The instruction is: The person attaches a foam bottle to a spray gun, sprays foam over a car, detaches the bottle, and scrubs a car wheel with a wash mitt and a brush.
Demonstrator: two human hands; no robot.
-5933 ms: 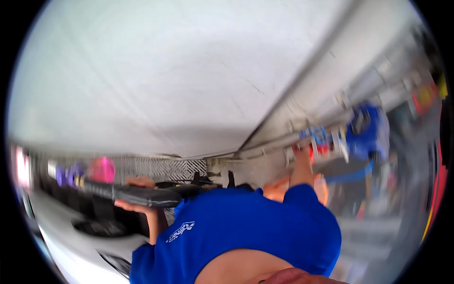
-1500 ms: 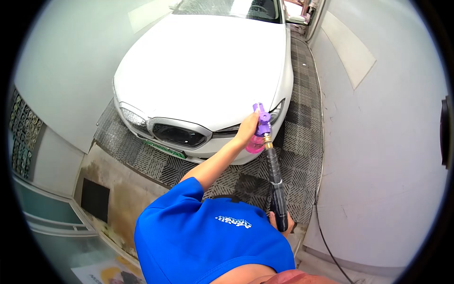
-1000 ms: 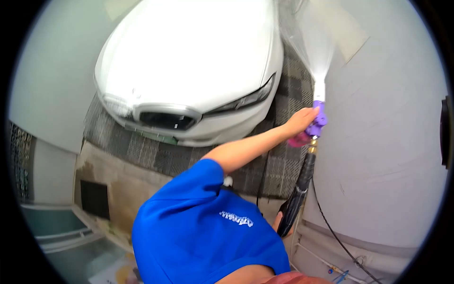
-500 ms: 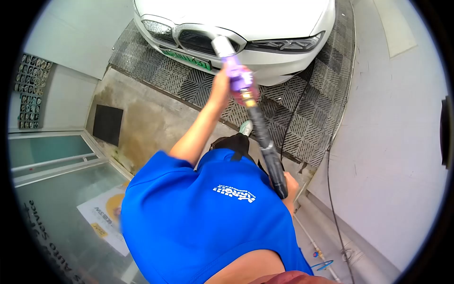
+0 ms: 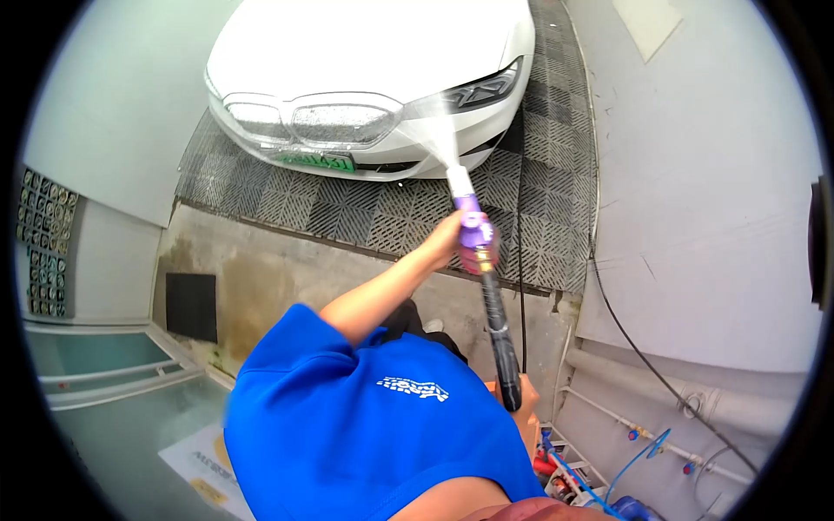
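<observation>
My left hand [image 5: 448, 236] is wrapped round the purple foam nozzle [image 5: 470, 208] at the front of a pressure washer gun [image 5: 497, 326]. Farther back, my right hand [image 5: 528, 401] grips the gun's black rear end; its fingers are partly hidden. A white spray [image 5: 441, 137] fans out from the tip onto the front of a white car [image 5: 365, 52], beside the headlight [image 5: 486, 89]. Whitish, speckled wetness covers the car's grille [image 5: 343, 124]. Below it sits a green licence plate [image 5: 321, 161].
Grey slatted floor tiles [image 5: 408, 213] lie under the car, bordering a concrete strip [image 5: 261, 260]. A black hose [image 5: 522, 304] trails over the floor on my right. Pipes [image 5: 599, 417] and bottles stand at lower right, by the wall. A glass door [image 5: 113, 434] is at left.
The gun has swung from the grille to the headlight on the right of the view, and spray now shows plainly. The grille, dark before, is whitened. My view has shifted; both hands keep their hold.
</observation>
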